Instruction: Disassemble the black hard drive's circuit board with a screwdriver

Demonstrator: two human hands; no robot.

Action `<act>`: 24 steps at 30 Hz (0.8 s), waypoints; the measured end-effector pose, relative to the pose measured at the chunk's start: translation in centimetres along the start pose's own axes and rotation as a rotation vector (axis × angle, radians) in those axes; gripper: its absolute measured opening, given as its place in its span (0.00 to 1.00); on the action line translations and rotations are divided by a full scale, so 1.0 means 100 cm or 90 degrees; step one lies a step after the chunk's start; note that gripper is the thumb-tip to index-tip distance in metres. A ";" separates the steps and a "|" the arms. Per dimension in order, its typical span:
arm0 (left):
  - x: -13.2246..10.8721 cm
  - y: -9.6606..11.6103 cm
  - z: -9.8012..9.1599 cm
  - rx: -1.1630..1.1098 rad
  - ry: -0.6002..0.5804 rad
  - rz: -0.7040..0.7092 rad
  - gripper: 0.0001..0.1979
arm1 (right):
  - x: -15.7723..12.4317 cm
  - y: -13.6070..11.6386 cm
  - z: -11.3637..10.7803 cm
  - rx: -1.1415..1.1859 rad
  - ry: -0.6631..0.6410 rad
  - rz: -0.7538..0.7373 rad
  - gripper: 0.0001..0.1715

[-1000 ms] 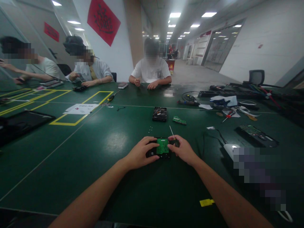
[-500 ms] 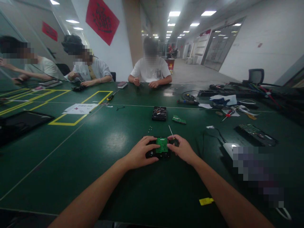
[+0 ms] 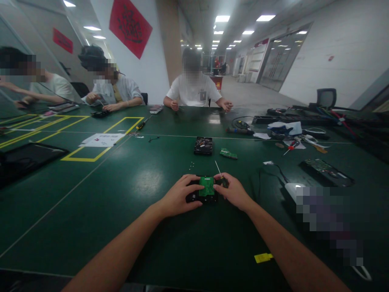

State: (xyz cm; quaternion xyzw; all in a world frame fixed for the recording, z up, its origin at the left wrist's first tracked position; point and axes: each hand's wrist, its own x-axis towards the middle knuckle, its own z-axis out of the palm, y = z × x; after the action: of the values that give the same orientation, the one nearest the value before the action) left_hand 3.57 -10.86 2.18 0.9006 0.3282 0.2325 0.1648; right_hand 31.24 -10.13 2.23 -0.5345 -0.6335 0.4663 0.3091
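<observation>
In front of me on the green table lies a black hard drive [image 3: 194, 197] with a green circuit board [image 3: 207, 187] on its upper face. My left hand [image 3: 181, 194] grips the drive from the left, thumb at the near edge and a fingertip on the board. A screwdriver [image 3: 224, 181] is held in my right hand [image 3: 233, 190], its shaft pointing up and away to the left. That hand's thumb touches the board's right edge. Several tiny screws [image 3: 191, 165] lie just beyond the drive.
Farther off sit a second hard drive [image 3: 203, 145] and a loose green board [image 3: 229, 153]. To the right are a red-handled screwdriver [image 3: 292, 147], a bare-board device [image 3: 328, 171] and a yellow tag [image 3: 263, 258]. A co-worker [image 3: 194, 89] sits across; two more people sit at left.
The co-worker opposite has moved one hand outward to the right. My hands, the drive and the screwdriver have hardly moved; the view has shifted slightly.
</observation>
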 end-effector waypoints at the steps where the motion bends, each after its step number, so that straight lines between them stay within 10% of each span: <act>1: 0.000 0.000 0.000 -0.003 0.003 0.003 0.28 | 0.000 0.000 0.000 0.000 0.000 0.002 0.21; 24: 0.002 0.000 0.001 -0.014 0.051 0.022 0.15 | 0.002 0.004 0.003 -0.005 0.016 -0.013 0.21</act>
State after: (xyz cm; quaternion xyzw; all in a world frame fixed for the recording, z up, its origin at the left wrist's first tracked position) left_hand 3.78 -10.73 2.20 0.8942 0.3161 0.2749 0.1576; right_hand 31.03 -10.04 1.73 -0.5352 -0.6368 0.4538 0.3196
